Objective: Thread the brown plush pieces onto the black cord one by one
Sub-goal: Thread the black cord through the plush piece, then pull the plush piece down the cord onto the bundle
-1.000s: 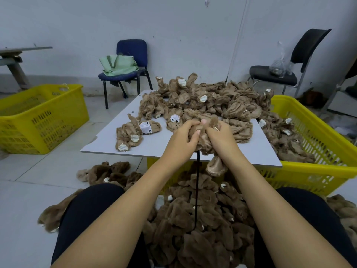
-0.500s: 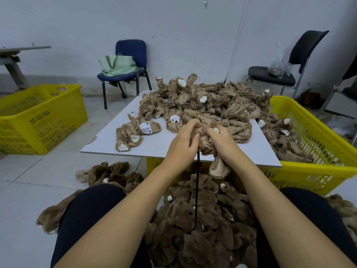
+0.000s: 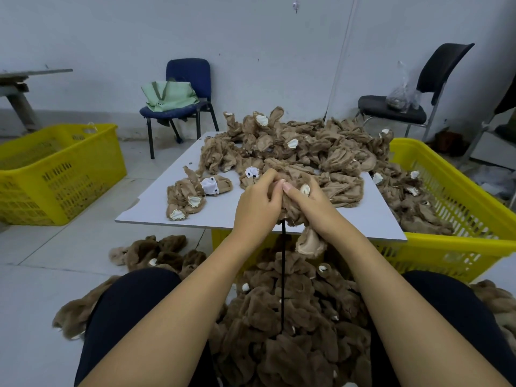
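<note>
Item: one brown plush piece (image 3: 300, 208), gripped at the near edge of the white board (image 3: 156, 210) by left hand (image 3: 258, 208) and right hand (image 3: 312, 203), fingers curled into it, black cord (image 3: 282, 275) hanging taut below into the threaded plush heap (image 3: 279, 331) between the knees.

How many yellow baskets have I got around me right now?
2. One yellow basket stands on the floor at far left; the other yellow basket sits at right, partly under the white board, holding plush pieces. Others may be out of view.
</note>
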